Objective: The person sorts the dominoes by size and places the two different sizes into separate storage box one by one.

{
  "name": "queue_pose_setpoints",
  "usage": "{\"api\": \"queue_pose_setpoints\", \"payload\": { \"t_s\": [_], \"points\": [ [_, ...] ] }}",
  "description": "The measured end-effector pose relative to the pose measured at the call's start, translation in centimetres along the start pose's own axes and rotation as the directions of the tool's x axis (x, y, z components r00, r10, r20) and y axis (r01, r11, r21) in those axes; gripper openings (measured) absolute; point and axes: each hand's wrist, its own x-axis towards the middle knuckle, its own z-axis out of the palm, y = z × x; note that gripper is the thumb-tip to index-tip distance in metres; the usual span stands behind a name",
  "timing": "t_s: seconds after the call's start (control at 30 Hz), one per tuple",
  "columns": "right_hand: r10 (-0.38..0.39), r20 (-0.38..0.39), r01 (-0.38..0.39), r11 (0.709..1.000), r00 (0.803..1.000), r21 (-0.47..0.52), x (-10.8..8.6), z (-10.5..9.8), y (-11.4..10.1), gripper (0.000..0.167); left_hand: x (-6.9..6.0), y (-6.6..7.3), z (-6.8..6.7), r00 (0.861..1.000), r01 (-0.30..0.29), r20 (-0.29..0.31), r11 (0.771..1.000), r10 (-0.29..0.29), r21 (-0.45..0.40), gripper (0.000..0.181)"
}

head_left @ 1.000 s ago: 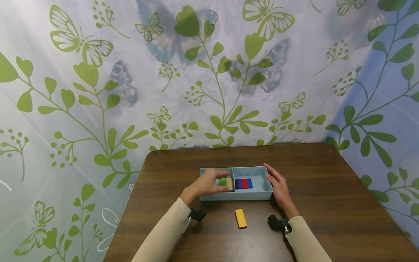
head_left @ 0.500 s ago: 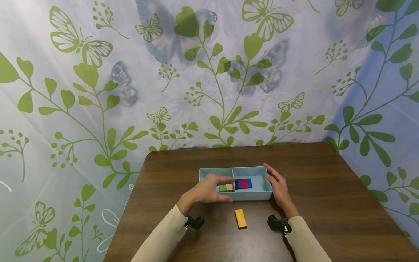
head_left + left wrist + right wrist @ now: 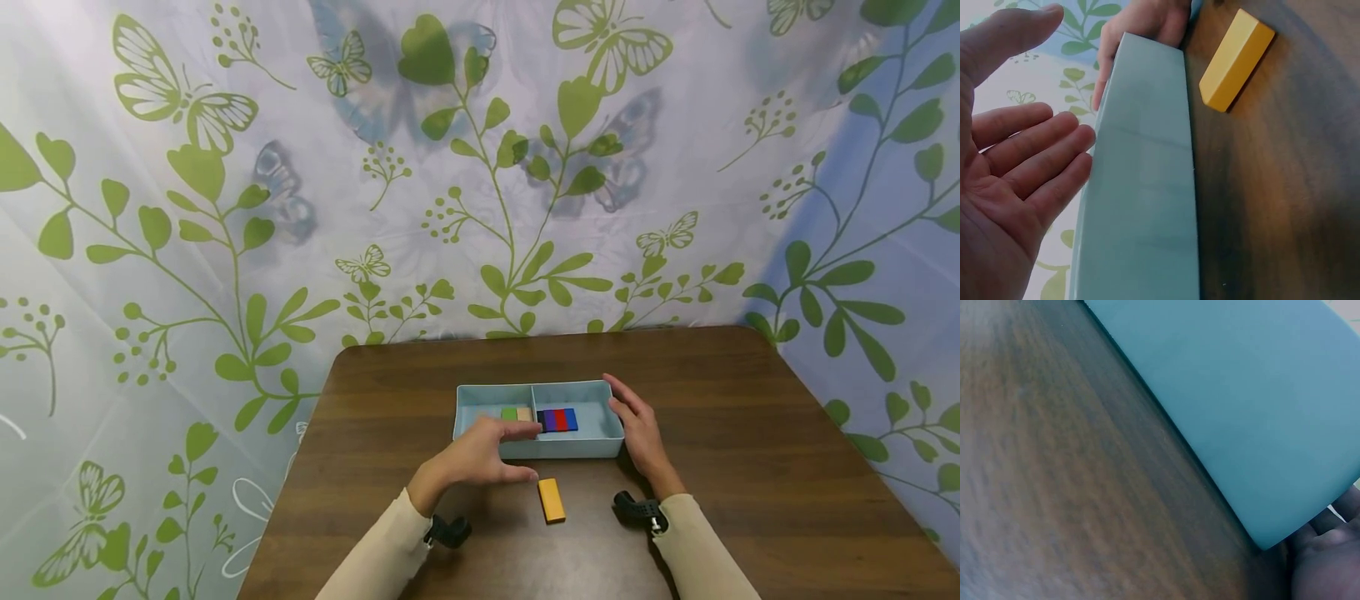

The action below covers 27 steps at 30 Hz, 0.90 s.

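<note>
A pale blue two-compartment tray (image 3: 558,449) stands on the table. Over its front left edge hovers my left hand (image 3: 480,452), thumb and fingers spread apart, holding nothing. In the left wrist view its palm and straight fingers show beside the tray wall (image 3: 1147,156). Just right of that thumb lies a yellow block (image 3: 551,500), flat on the wood and apart from the hand. My right hand (image 3: 643,429) rests against the tray's right end, fingers extended along it. Green (image 3: 509,413) and beige (image 3: 523,413) blocks sit in the left compartment, partly hidden by my left hand.
The right compartment holds a row of black, purple, red (image 3: 560,420) and blue (image 3: 572,419) blocks against the divider. Brown wooden table (image 3: 750,433) extends around the tray. A leaf-and-butterfly patterned curtain (image 3: 450,167) hangs behind it.
My left hand has come out of the left compartment, moving toward the front edge and the yellow block. My right hand stays at the tray's right end.
</note>
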Motion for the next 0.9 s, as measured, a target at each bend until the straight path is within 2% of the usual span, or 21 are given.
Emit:
{"api": "queue_pose_setpoints", "payload": {
  "t_s": [0.17,0.53,0.7,0.9],
  "points": [
    [-0.005,0.001,0.005,1.0,1.0,-0.016,0.1,-0.1,0.1,0.05,-0.4,0.2,0.5,1.0,-0.022,-0.024,0.999,0.021,-0.044,0.07],
    [0.001,0.001,-0.001,1.0,1.0,-0.001,0.0,0.0,-0.1,0.05,-1.3,1.2,2.1,0.993,-0.091,-0.081,0.994,0.086,-0.058,0.066],
    [0.004,0.001,-0.004,1.0,1.0,-0.01,0.0,-0.1,-0.1,0.05,-1.7,1.5,3.4,0.992,-0.071,-0.11,0.995,0.063,-0.064,0.067],
    [0.002,0.003,-0.002,1.0,1.0,-0.001,0.0,-0.1,0.0,0.05,-2.4,1.6,5.1,0.99,0.002,-0.137,0.998,-0.01,-0.058,0.068]
  ]
}}
